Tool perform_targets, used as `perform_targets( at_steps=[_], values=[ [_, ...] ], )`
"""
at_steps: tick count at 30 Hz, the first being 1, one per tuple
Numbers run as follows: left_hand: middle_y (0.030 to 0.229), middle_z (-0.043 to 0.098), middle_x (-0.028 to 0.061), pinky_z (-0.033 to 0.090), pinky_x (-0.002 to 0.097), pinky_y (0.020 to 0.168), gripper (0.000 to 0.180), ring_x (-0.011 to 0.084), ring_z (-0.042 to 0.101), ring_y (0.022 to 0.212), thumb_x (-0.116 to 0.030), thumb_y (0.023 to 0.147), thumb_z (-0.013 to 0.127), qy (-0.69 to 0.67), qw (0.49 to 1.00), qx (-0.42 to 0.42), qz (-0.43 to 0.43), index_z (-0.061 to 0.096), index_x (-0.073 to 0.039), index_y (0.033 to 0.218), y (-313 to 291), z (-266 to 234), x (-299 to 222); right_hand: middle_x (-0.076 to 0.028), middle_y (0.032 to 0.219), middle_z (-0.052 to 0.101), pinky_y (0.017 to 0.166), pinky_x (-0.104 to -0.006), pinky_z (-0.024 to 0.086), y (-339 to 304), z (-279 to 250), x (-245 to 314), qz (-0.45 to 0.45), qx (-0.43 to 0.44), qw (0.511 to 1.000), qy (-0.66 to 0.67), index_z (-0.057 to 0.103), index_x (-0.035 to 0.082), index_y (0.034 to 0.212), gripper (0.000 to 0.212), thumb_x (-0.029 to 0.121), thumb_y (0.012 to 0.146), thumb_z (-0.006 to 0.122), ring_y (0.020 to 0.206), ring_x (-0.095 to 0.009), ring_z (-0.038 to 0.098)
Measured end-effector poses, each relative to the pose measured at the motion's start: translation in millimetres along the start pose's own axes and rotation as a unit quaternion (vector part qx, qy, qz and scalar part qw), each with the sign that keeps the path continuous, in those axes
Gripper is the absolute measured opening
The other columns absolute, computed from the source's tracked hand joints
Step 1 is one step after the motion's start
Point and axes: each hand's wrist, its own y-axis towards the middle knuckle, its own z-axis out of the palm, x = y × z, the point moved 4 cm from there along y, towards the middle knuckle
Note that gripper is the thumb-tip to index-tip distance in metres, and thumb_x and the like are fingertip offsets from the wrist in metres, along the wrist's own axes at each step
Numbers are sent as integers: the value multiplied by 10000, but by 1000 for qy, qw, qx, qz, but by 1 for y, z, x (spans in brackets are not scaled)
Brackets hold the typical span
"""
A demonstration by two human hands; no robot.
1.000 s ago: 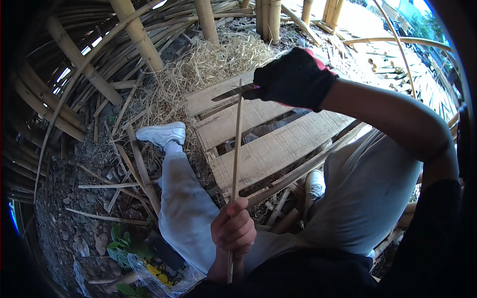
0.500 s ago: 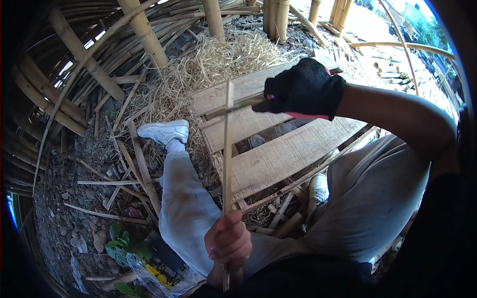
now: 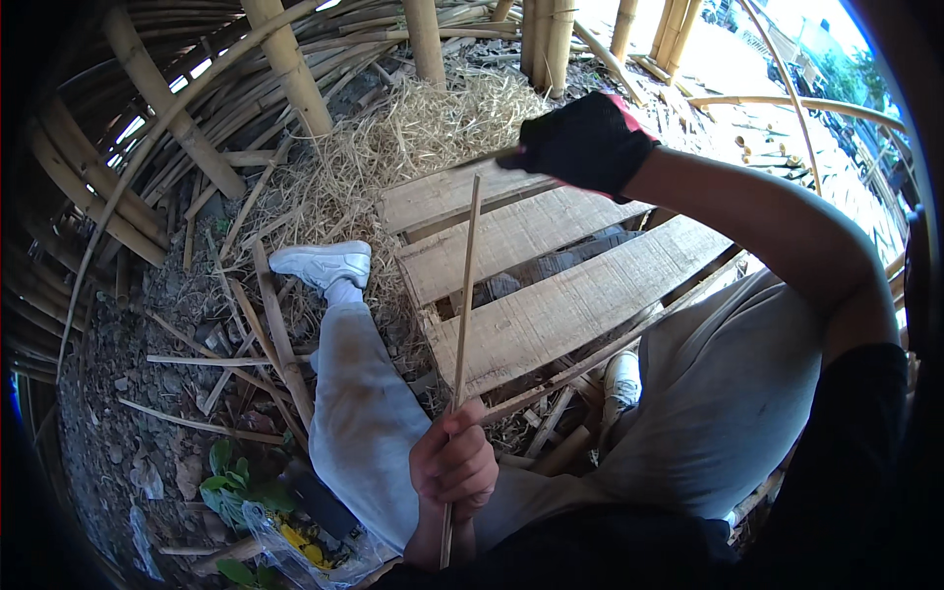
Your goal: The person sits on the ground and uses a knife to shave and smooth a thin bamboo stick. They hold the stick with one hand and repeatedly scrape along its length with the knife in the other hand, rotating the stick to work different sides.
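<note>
My left hand [image 3: 454,460], bare, is closed round the lower part of a thin bamboo strip [image 3: 467,305]. The strip points up and away, leaning a little to the right, with its far tip above the wooden pallet. My right hand [image 3: 588,147], in a black and pink glove, is closed on a knife [image 3: 506,159] whose thin dark blade reaches left and is partly blurred. The knife is just beyond the strip's far tip; whether they touch I cannot make out. The slatted pallet [image 3: 580,305] lies between my legs.
Pale shavings [image 3: 423,128] are heaped beyond the pallet. Bamboo posts [image 3: 287,74] and stacked poles stand behind and at left. Loose strips [image 3: 202,418] litter the ground by my left leg [image 3: 369,413]. A clear plastic bag [image 3: 305,551] with yellow things lies near a green plant [image 3: 228,482].
My right hand with the knife has moved up and away, from across the strip to beyond its tip. The strip's far end has tilted to the right. My left hand keeps its hold.
</note>
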Motion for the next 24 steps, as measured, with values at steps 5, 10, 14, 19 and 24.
perform_targets(
  at_steps=[5, 10, 14, 19, 24],
  values=[
    [594, 532, 48, 388, 171, 281, 243, 60, 496, 343, -147, 1100, 295, 53, 998, 24, -28, 447, 4, 984, -9, 15, 15, -39, 779, 709, 632, -401, 557, -12, 25, -134, 136, 25, 963, -233, 732, 177, 983, 458, 513, 1050, 428, 751, -234, 715],
    [591, 528, 51, 398, 169, 277, 242, 60, 492, 340, -138, 1098, 295, 24, 999, 27, -12, 443, 11, 977, -4, 13, 4, -44, 795, 709, 609, -385, 560, -25, 8, -108, 113, -62, 981, -148, 730, 187, 1015, 406, 474, 1055, 445, 756, -229, 714],
    [589, 527, 56, 401, 169, 272, 235, 62, 490, 339, -131, 1094, 297, 18, 999, 23, 11, 441, 11, 975, -6, 12, 1, -68, 825, 728, 620, -410, 559, -32, -33, -9, 45, -129, 990, 23, 729, 154, 912, 545, 605, 1019, 442, 716, -287, 722],
    [588, 520, 55, 396, 170, 269, 226, 61, 485, 336, -121, 1088, 299, -29, 999, 30, -29, 435, 16, 971, 6, 3, 8, -31, 712, 702, 548, -401, 532, -93, -76, 99, -152, -62, 981, 104, 702, 172, 843, 491, 629, 950, 555, 619, -246, 708],
    [593, 532, 50, 426, 179, 294, 206, 72, 521, 363, -111, 1076, 314, 18, 999, 33, 5, 438, 15, 969, -15, 19, 7, -18, 754, 702, 550, -397, 548, -40, -36, 77, -176, -88, 977, 80, 731, 213, 961, 384, 532, 995, 521, 635, -230, 710]
  ],
)
